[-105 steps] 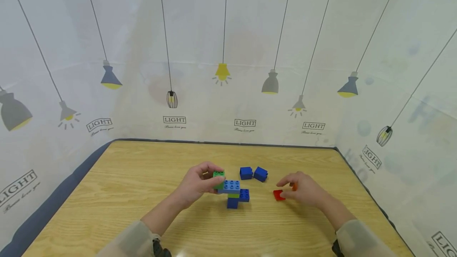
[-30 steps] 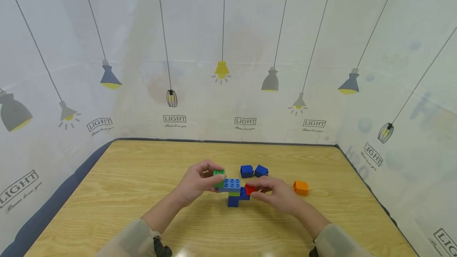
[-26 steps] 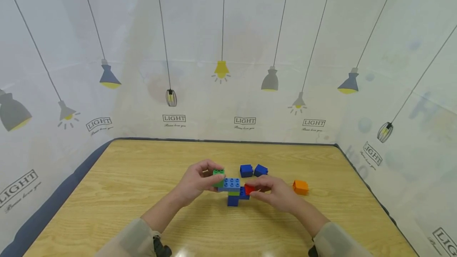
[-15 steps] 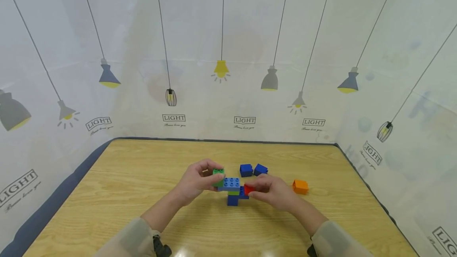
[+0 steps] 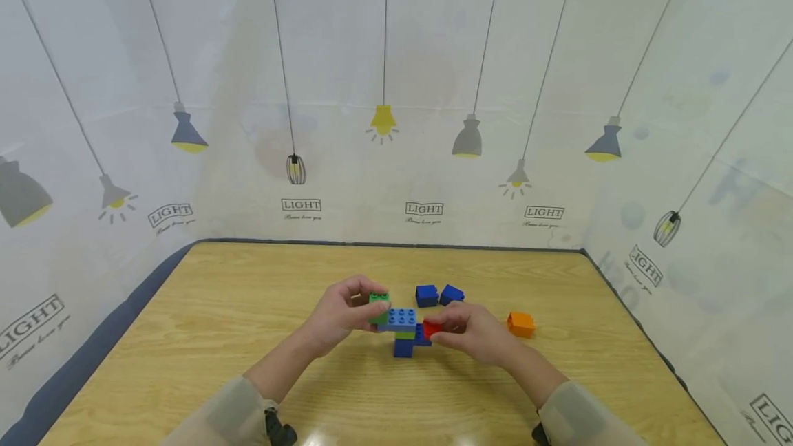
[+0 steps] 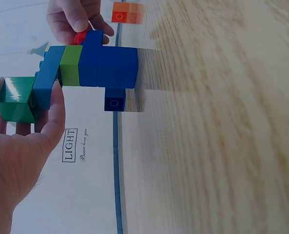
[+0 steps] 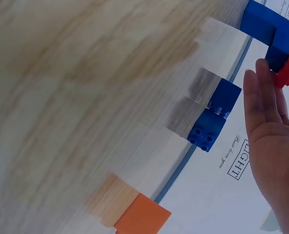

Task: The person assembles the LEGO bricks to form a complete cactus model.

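A stack of toy building bricks stands on the table, held from both sides. My left hand [image 5: 337,315] grips the green brick [image 5: 379,299] at its upper left, with thumb and fingers on opposite sides. Below that run a lighter blue brick [image 5: 403,319], a lime brick [image 5: 405,335] and a dark blue base brick [image 5: 403,348]. Another dark blue brick [image 6: 90,58] juts out to the right from between lime and base. My right hand [image 5: 480,336] pinches a red brick [image 5: 431,329] right over the studs of that jutting brick; fingers partly hide it.
Two loose dark blue bricks [image 5: 427,296] lie close together behind the stack. An orange brick [image 5: 521,324] lies to the right, beyond the right hand. The wooden table [image 5: 248,281] meets a printed fabric wall [image 5: 347,177] at its far edge.
The right hand has carried the red brick from the table on the right leftward onto the jutting blue brick, uncovering the orange brick. The left hand stays on the green brick.
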Demonstrator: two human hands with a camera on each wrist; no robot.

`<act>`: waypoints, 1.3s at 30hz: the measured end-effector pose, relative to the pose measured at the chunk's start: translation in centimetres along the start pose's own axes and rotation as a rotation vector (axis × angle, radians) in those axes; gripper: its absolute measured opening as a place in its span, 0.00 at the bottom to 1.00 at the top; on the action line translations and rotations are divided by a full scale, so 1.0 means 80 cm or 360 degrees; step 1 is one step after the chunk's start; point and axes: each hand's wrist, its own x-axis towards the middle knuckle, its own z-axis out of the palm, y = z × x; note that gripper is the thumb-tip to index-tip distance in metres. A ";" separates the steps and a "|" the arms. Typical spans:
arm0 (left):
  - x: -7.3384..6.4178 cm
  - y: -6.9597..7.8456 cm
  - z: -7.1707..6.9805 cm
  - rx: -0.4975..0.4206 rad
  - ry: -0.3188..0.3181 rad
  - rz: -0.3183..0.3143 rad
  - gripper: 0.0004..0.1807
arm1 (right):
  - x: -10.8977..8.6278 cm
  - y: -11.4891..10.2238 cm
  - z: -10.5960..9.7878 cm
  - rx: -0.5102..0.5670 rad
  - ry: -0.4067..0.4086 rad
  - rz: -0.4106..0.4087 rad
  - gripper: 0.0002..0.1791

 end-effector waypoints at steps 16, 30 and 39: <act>-0.001 0.003 -0.002 -0.0002 -0.0019 0.0009 0.17 | 0.004 -0.002 0.000 -0.0071 0.0014 0.0098 0.18; -0.001 0.002 -0.002 0.0000 -0.0029 -0.0016 0.19 | 0.002 0.001 -0.002 -0.0038 -0.0053 0.0058 0.18; -0.001 0.002 -0.002 0.0020 -0.0017 -0.0026 0.16 | 0.000 0.010 -0.016 -0.0140 0.0048 -0.0008 0.19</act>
